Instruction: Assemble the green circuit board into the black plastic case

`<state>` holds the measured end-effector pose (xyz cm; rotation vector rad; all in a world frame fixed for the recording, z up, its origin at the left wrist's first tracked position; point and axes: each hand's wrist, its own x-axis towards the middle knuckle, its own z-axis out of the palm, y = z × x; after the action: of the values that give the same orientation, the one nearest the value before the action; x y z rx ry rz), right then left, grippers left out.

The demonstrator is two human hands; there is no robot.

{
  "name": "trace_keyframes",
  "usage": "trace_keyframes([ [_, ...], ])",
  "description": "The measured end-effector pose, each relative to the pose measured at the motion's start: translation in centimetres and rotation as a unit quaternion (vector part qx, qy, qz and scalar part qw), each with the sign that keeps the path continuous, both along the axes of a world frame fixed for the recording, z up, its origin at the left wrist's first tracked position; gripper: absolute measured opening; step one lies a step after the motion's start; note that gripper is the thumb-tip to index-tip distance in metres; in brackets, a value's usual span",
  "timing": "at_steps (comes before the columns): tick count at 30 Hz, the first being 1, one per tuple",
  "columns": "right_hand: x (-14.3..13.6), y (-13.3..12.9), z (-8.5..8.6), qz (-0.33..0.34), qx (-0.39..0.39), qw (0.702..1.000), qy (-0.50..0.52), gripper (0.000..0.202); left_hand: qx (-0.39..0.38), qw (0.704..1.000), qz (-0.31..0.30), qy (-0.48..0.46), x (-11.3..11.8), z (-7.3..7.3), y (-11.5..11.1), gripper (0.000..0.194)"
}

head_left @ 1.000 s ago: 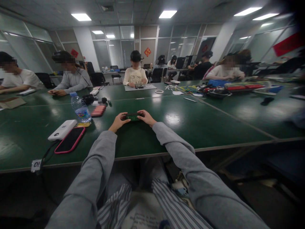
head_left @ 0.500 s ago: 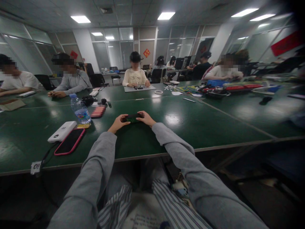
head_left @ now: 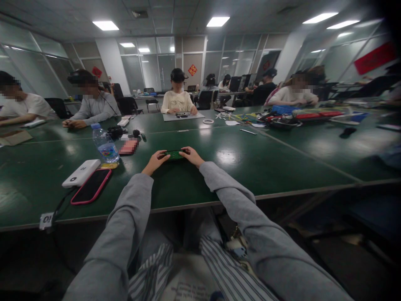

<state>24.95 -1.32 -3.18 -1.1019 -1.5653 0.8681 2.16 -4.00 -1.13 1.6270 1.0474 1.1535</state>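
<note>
Both of my hands grip a dark smartphone (head_left: 174, 154) held sideways, low over the green table. Its lit screen shows a mostly green picture, too small to read. At the phone's left end is my left hand (head_left: 156, 161), fingers closed round the edge with the thumb at the screen. My right hand (head_left: 192, 156) closes on the right end in the same way, thumb over the screen's corner. The fingers behind the phone are hidden.
To the left stand a water bottle (head_left: 106, 144), a white power bank (head_left: 82, 172) and a pink-cased phone (head_left: 92, 187). A white tape roll (head_left: 207, 121) and a pen (head_left: 248, 131) lie farther off. Cables and tools (head_left: 282, 117) pile up at the right. Several people sit around.
The smartphone's screen has turned from mostly dark to brighter green. Both hands stay nearly in place, still holding the phone.
</note>
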Motion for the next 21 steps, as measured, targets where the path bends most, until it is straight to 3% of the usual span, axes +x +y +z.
trace_keyframes([
  [21, -0.15, 0.16, 0.02, -0.003, 0.002, 1.000, -0.008, 0.029, 0.002, 1.000, 0.010, 0.017, 0.01, 0.47, -0.19, 0.042],
])
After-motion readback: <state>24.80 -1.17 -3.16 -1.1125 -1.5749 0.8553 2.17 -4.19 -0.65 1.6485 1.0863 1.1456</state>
